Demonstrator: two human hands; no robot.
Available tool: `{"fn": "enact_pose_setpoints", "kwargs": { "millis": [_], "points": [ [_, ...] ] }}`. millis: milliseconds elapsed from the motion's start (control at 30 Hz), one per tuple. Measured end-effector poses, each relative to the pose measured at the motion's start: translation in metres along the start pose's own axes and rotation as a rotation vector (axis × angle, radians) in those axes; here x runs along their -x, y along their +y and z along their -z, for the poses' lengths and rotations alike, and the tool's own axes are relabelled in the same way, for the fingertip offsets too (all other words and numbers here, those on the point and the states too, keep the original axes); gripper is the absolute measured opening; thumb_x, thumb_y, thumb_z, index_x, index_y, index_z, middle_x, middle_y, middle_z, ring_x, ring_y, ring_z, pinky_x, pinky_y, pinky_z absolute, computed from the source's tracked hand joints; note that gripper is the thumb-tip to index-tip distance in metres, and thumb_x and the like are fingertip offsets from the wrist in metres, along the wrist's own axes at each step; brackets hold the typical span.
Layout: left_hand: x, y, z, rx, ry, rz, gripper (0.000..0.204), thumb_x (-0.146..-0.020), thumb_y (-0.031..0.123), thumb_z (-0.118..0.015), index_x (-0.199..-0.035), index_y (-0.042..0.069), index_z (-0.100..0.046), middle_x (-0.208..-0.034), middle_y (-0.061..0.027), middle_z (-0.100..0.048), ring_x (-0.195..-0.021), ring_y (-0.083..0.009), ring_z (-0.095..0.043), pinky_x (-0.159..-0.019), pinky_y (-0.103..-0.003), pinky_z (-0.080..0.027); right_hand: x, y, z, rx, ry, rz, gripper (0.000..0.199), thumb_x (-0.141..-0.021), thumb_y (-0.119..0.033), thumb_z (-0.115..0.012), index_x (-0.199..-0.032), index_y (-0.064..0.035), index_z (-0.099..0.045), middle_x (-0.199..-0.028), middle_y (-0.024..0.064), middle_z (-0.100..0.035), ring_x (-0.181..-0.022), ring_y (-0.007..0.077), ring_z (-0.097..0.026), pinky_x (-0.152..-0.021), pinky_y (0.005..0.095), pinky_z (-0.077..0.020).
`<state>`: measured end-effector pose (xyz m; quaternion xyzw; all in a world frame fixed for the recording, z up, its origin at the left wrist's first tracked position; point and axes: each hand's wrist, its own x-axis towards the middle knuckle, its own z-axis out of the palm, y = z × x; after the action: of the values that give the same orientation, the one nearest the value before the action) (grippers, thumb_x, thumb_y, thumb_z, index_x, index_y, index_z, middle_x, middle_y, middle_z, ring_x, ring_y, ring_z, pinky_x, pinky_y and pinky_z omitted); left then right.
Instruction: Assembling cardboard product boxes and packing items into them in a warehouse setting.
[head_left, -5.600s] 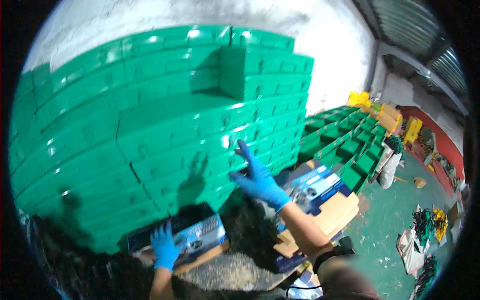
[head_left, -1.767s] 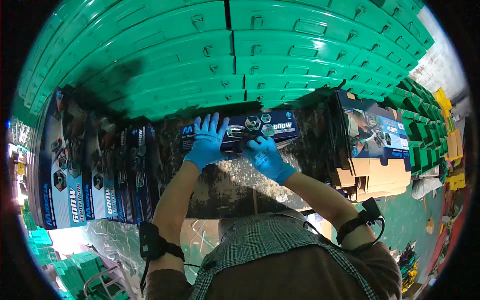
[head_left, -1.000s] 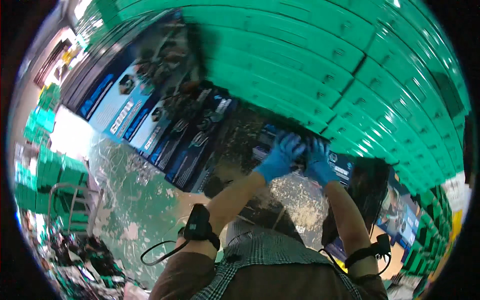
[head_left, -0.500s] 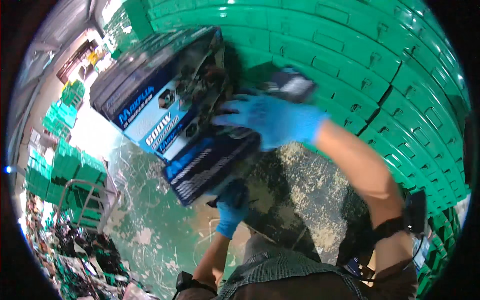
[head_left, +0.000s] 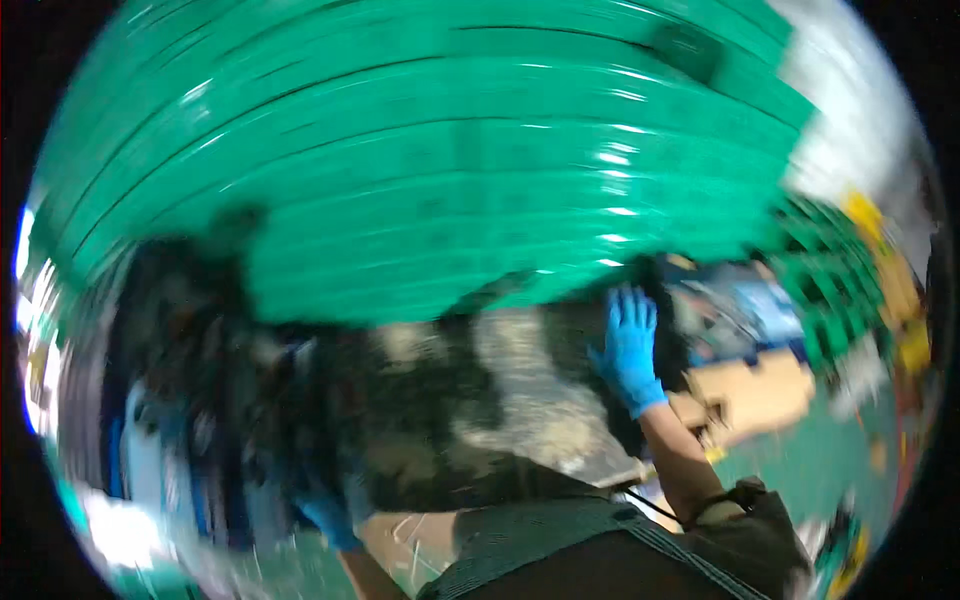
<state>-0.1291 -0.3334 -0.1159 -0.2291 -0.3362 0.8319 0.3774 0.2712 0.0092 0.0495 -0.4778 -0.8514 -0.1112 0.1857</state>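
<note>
My right hand point(head_left: 632, 350), in a blue glove, is raised with its fingers spread and nothing in it. It is above a dark patch, close to a printed blue carton point(head_left: 740, 310) on the right. My left hand point(head_left: 328, 512), also gloved in blue, is low on the left at the near side of a stack of dark and light blue cartons point(head_left: 135, 440). Motion smears that stack and the left fingers, so their hold cannot be made out. Between the hands lies a dark, stained surface point(head_left: 545, 405) with pale dust on it.
A wall of stacked green cases point(head_left: 420, 200) rises across the far side. Brown cardboard point(head_left: 765, 395) lies below the printed carton. Green crates point(head_left: 825, 270) and yellow items point(head_left: 865, 215) stand farther right, and green floor point(head_left: 850, 450) shows there.
The view has swung right, so the carton stack is now at the far left. My right hand has come away from the cartons and opened out to the right. My left hand remains beside them.
</note>
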Motion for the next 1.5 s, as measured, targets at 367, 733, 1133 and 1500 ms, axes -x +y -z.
{"fn": "enact_pose_setpoints", "kwargs": {
  "millis": [367, 733, 1133, 1500],
  "points": [
    [-0.057, -0.299, 0.201, -2.040, 0.009, 0.754, 0.038, -0.094, 0.026, -0.056, -0.123, 0.001, -0.055, -0.116, -0.0121, -0.060, -0.098, -0.0238, -0.061, -0.085, -0.038, -0.050, 0.044, 0.120, 0.064, 0.086, -0.064, -0.300, 0.015, -0.077, -0.021, -0.060, -0.074, -0.0062, -0.063, -0.068, 0.0119, -0.061, -0.056, 0.0318, -0.059, -0.053, 0.0404, -0.0491],
    [-0.133, -0.250, 0.014, -1.931, -0.345, 0.486, 0.033, -0.089, 0.012, -0.060, -0.119, 0.001, -0.054, -0.113, -0.0112, -0.059, -0.102, -0.0228, -0.058, -0.089, -0.037, -0.047, -0.046, 0.095, 0.163, -0.333, 0.480, -0.296, 0.069, -0.077, -0.034, -0.073, -0.122, 0.0072, -0.041, -0.112, 0.0247, -0.055, -0.101, 0.0352, -0.057, -0.088, 0.0408, -0.0453],
    [-0.015, -0.188, -0.070, -2.459, -0.619, 0.285, 0.062, -0.083, 0.015, -0.064, -0.138, 0.003, -0.037, -0.125, -0.0105, -0.053, -0.104, -0.0192, -0.056, -0.090, -0.032, -0.045, -0.044, 0.055, 0.042, -1.052, -0.420, -0.098, 0.060, -0.073, 0.003, -0.057, -0.132, 0.0028, -0.043, -0.117, 0.0099, -0.056, -0.105, 0.0122, -0.049, -0.090, 0.0271, -0.0429],
    [-0.089, -0.198, 0.005, -2.209, -0.132, 0.114, 0.054, -0.087, 0.001, -0.057, -0.137, 0.008, -0.039, -0.124, -0.0093, -0.052, -0.113, -0.0210, -0.052, -0.097, -0.033, -0.043, -0.027, 0.051, 0.017, -1.652, -0.366, -0.562, 0.057, -0.087, -0.019, -0.065, -0.137, -0.0039, -0.042, -0.118, 0.0023, -0.057, -0.105, 0.0137, -0.053, -0.093, 0.0269, -0.0411]
  ]
}}
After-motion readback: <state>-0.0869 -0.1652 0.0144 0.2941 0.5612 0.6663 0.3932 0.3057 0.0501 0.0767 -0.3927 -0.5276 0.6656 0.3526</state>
